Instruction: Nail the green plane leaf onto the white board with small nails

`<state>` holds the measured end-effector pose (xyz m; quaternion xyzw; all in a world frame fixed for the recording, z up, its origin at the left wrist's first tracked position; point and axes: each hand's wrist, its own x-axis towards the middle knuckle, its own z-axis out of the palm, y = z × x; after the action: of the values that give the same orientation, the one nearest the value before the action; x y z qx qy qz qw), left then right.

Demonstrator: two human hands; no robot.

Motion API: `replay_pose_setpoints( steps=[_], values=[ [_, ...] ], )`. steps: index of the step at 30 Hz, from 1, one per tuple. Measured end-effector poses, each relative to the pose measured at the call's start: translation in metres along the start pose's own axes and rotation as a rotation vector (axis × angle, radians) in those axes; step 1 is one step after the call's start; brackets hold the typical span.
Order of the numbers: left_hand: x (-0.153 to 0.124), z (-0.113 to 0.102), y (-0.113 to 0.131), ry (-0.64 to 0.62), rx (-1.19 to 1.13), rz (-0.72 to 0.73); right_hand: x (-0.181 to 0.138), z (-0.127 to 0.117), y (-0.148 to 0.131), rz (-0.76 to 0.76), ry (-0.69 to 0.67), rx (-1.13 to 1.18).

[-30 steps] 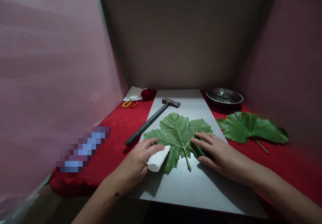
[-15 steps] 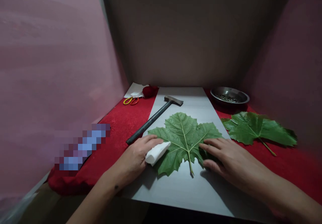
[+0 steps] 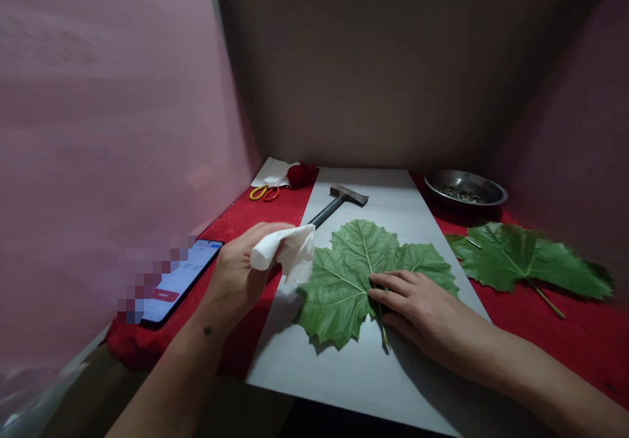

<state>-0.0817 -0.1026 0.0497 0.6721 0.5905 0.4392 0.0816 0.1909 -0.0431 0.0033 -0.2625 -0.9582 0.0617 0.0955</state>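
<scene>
Broad green lobed leaf [image 3: 339, 297] lies under the flattened, empty right hand [image 3: 422, 307], apparently for steadiness (left hand [image 3: 240, 271] grips folded white tissue [image 3: 299, 248])

The bowl [image 3: 462, 178] looks made of smooth, shiny metal, and the small pieces [image 3: 459, 194] inside it seem metallic also. The hammer [image 3: 350, 194] has a dull, rough metal head. The tissue [image 3: 299, 248] appears as soft, creased paper. The red cloth [image 3: 289, 208] is matt, the white board [image 3: 363, 389] smooth, and the veined leaf [image 3: 339, 287] has a slightly uneven surface. The phone [image 3: 189, 271] shows a smooth, glassy screen.
</scene>
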Motion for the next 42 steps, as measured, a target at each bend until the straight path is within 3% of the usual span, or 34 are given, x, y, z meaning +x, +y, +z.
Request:
replay_pose_setpoints(
  steps=[5, 8, 11, 17, 23, 30, 35, 42],
  values=[
    [0.052, 0.02, 0.008, -0.053, 0.083, 0.174, 0.024, -0.018, 0.015, -0.022, 0.09, 0.12],
    [0.085, 0.046, 0.005, -0.093, 0.229, 0.231, 0.043, -0.015, 0.032, 0.013, 0.148, 0.063],
    [0.107, 0.078, -0.007, -0.158, 0.289, 0.264, 0.055, -0.002, 0.046, 0.043, 0.116, -0.05],
    [0.113, 0.119, -0.019, -0.554, 0.444, 0.31, 0.057, 0.01, 0.048, 0.064, 0.093, -0.095],
    [0.127, 0.129, -0.027, -0.622, 0.431, 0.253, 0.056, 0.01, 0.044, 0.063, 0.137, -0.076],
    [0.14, 0.141, -0.029, -0.601, 0.492, 0.224, 0.054, 0.011, 0.043, 0.062, 0.163, -0.089],
    [0.135, 0.143, -0.024, -0.484, 0.577, 0.184, 0.054, 0.011, 0.044, 0.066, 0.165, -0.076],
    [0.15, 0.106, -0.036, -0.195, 0.589, 0.099, 0.054, 0.011, 0.044, 0.06, 0.166, -0.088]
  ],
)
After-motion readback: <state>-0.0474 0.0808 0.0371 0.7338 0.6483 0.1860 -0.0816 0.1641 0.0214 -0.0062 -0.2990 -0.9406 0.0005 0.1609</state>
